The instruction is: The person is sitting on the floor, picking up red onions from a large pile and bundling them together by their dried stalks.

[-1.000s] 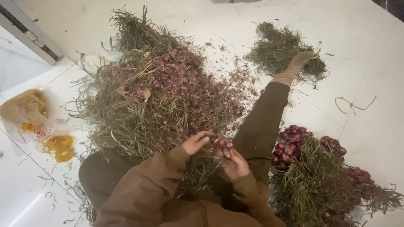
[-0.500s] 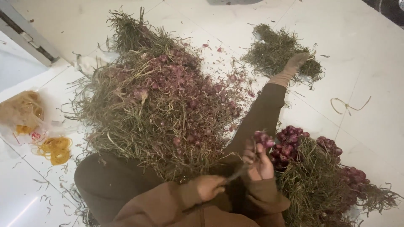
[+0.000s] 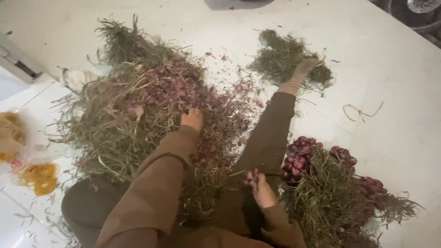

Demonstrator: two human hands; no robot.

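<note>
A: Status of hands?

B: I read the left hand point(image 3: 192, 118) reaching into the loose shallot pile point(image 3: 151, 115) at 10 o'clock; fingers buried, grip undeterminable. Right hand point(image 3: 262, 188) pinches a few stems, closed.

A: Sorted stock?

B: Bundled shallots point(image 3: 321, 179) lie at 4 o'clock, probably kept separate. Their lower edge is cropped.

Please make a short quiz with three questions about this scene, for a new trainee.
1. True or false: the left hand reaches into the big pile of shallots with dry stalks.
2. Where do the bunched shallots lie? A) beside the right hand B) on the yellow rubber bands C) under the foot
3. The foot rests on a small heap of ____.

Key: 1 true; 2 A; 3 dry stalks.
</note>
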